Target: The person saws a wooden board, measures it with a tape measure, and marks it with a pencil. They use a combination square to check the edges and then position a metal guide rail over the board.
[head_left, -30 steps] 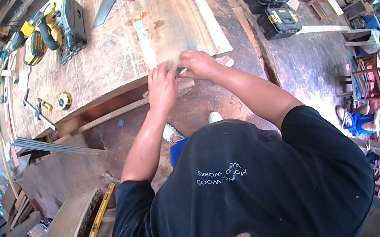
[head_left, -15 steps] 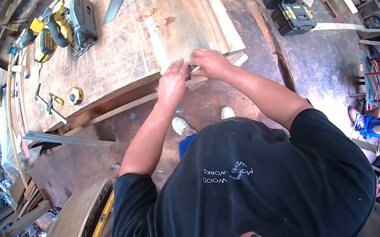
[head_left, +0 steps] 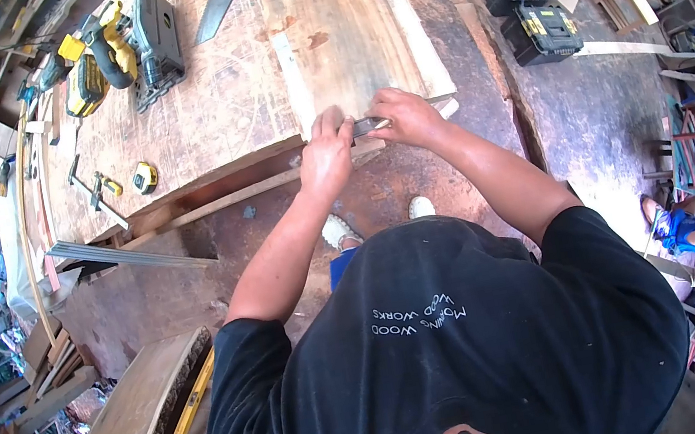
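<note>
At the near edge of the table (head_left: 195,104), toward its right part, we have a small dark strip (head_left: 364,127) between our hands, against the near end of the slab (head_left: 335,35). Our left hand (head_left: 326,152) keeps its fingers bent and close together at the left end of the strip; whether they pinch it or only press it, we cannot tell. Our right hand (head_left: 406,118) is closed on a thin pale stick (head_left: 384,124), beside the right end of the strip.

The strip seems light and stiff, and perhaps a little slippery if dust lies on it, so we would take it by its two ends, with fingertips. The stick looks light too, maybe easy to snap, and is best pinched near its point. The slab, we judge, is heavy and rigid; it would need both hands under its long edges. The saw (head_left: 221,1) lies left of the slab, near the far edge.
</note>
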The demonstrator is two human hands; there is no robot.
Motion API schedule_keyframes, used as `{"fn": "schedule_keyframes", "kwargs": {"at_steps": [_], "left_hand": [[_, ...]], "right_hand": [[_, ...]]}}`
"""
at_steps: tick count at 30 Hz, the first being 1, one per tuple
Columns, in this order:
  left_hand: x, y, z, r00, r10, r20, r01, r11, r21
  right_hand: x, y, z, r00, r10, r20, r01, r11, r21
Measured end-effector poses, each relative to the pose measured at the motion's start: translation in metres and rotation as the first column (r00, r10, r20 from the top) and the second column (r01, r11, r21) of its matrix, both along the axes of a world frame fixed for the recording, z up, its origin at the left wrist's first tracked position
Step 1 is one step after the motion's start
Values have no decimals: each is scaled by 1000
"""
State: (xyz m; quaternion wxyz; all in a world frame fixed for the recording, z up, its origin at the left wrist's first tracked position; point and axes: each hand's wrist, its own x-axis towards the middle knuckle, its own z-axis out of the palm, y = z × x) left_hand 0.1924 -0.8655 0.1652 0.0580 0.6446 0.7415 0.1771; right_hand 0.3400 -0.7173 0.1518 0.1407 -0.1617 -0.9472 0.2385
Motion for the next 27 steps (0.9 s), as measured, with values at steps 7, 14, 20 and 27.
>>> {"fn": "schedule_keyframes", "kwargs": {"at_steps": [7,14,20,27], "left_hand": [[0,3,3,993,24,-119,-40,990,-133],[4,6,2,984,37,-177,-68,982,-174],[3,7,6,988,29,-151,-44,994,-96],[5,13,10,985,20,-169,-59,973,-225]], "right_hand": [[1,2,2,1000,-12,21,12,1000,-11],[15,9,14,983,-176,-54,163,967,-194],[66,42,-2,820,-490,-297,342,834,-434],[143,64,-29,648,-746,-152,544,593,-594]]}}
